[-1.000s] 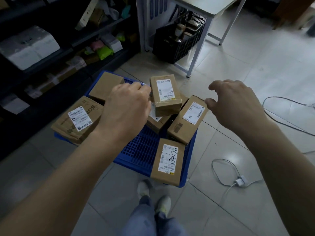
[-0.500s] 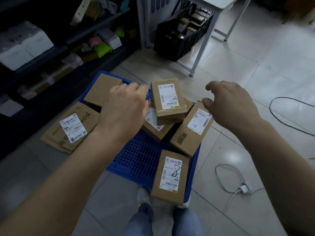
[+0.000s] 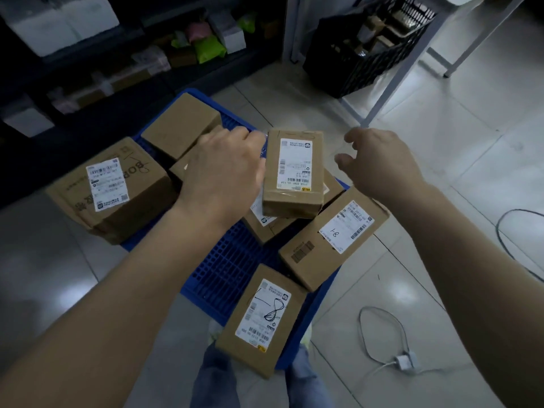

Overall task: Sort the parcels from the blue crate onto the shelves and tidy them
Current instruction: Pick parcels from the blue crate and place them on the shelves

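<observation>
The left hand (image 3: 223,175) is knuckles-up just beside the left side of a taped brown parcel (image 3: 293,172); its fingertips are hidden, so whether it grips anything cannot be told. The right hand (image 3: 379,163), fingers loosely spread and holding nothing, is near the parcel's right side.

Brown cardboard parcels with white barcode labels lie heaped on a blue crate (image 3: 235,269). At the left is a large box (image 3: 117,189) printed "BOP". Nearest the camera is a box (image 3: 262,319) scrawled with an 8.

Dark shelves (image 3: 88,83) stand at the left. A black basket (image 3: 368,54) sits under a white table (image 3: 403,63), and a white cable (image 3: 382,334) lies on the grey tiled floor (image 3: 441,142).
</observation>
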`<state>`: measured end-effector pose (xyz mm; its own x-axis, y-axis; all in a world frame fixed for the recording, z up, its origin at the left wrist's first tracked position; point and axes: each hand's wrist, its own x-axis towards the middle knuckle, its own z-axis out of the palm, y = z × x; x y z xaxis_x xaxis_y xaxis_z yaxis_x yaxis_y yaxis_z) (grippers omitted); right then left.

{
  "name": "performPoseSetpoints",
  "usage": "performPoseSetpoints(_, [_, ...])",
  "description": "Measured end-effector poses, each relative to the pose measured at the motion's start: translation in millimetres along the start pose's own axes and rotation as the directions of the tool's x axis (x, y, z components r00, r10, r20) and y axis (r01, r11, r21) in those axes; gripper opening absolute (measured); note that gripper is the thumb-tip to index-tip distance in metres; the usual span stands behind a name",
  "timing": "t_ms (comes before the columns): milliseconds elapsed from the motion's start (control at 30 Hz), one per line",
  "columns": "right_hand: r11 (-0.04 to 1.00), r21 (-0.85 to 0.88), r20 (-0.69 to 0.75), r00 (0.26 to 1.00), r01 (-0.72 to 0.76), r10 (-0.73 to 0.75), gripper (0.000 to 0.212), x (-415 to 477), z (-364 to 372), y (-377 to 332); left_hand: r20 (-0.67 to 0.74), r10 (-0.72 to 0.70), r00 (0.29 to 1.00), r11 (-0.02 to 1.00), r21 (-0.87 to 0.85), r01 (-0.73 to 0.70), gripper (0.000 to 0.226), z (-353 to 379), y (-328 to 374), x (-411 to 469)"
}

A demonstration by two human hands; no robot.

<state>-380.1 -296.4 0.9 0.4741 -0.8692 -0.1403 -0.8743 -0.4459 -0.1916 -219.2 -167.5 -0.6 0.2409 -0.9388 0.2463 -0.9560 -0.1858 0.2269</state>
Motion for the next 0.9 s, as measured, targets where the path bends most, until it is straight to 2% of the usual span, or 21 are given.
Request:
performPoseSetpoints(167, [0.993, 0.116, 0.104, 0.994, -0.034, 0.022, 0.05, 33, 48, 15, -0.02, -0.134, 0.991, 0.99, -0.057, 0.133, 0.022, 32, -10, -6])
performPoseSetpoints(433, [0.881, 0.384, 0.279, 0.944, -0.277, 0.175, 0.075, 61, 121, 23, 0.134, -0.25, 0.959, 0.965, -0.049, 0.259, 0.024, 87, -25, -22])
performPoseSetpoints(533, [0.735, 0.543, 0.404, 0.894, -0.406, 0.195, 0.063, 69, 135, 27, 0.157, -0.251, 0.955, 0.964, -0.05, 0.262, 0.023, 103, -27, -23])
performPoseSetpoints(600, [0.706, 0.579, 0.436, 0.886, -0.409, 0.155, 0.052, 75, 148, 30, 0.174, -0.235, 0.956, 0.967, -0.056, 0.248, 0.022, 113, -29, -20])
performPoseSetpoints(767, [0.644, 0.624, 0.478, 0.868, -0.444, 0.135, 0.055, 89, 167, 37, 0.232, -0.243, 0.942, 0.962, -0.064, 0.264, 0.025, 133, -30, -12])
performPoseSetpoints(900, [0.52, 0.64, 0.6, 0.791, -0.565, 0.119, 0.053, 95, 177, 49, 0.319, -0.252, 0.914, 0.96, -0.032, 0.277, 0.027, 147, -29, -6])
